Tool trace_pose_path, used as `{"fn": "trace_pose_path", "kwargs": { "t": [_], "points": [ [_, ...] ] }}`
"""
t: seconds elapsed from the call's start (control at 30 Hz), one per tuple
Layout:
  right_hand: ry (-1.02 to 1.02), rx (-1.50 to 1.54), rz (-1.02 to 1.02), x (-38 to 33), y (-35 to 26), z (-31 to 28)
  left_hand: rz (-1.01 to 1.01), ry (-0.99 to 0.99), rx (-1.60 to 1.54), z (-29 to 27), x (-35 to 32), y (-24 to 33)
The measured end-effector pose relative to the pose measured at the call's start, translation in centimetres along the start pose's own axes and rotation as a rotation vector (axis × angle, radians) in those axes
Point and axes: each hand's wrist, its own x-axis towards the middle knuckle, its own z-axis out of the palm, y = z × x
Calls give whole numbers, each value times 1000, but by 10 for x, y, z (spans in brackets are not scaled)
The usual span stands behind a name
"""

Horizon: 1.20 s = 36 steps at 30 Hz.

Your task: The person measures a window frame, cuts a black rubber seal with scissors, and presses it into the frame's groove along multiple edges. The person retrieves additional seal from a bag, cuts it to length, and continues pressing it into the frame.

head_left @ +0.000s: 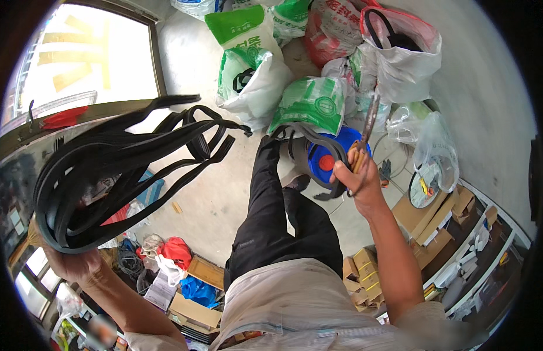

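Note:
On the left, my left hand (72,260) is closed round a looped bundle of black rubber strips (55,199). Their loose ends stretch out to the right over the floor. Raised at the right, my right hand (360,178) grips what looks like a pair of scissors (372,116), its long, rusty metal end pointing up and its yellowish handle partly hidden by my fingers. A curved, dark grey strip (327,141) hangs beside that hand, in front of a blue bucket (346,140) with a red disc inside. Whether my right hand touches this strip I cannot tell.
Ahead stand several filled plastic bags, including a green-and-white one (248,88) and a white one (403,64). Shelving with cardboard (429,219) lines the right. Boxes (195,307) and cloths crowd the lower left. A bright window (90,52) is at upper left.

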Motion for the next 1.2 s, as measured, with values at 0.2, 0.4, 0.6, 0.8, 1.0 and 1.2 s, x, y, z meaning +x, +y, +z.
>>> {"fn": "trace_pose_path", "kwargs": {
  "t": [0.2, 0.4, 0.6, 0.8, 1.0, 1.2],
  "points": [
    [46, -10, 115, 77, 86, 1, -86, 260, 169, -45, -32, -10],
    [73, -106, 223, 96, 112, 2, -238, 473, 239, -78, -49, -39],
    [36, -75, 257, 91, 115, 0, -301, 590, 310, -108, -61, -78],
    [113, 53, 152, 134, 148, 7, -448, 672, 352, -128, -76, -115],
    [358, 105, 129, 177, 246, 13, -561, 667, 339, -136, -86, -156],
    [516, 18, 273, 210, 320, 27, -656, 779, 355, -141, -101, -205]
  ]
}}
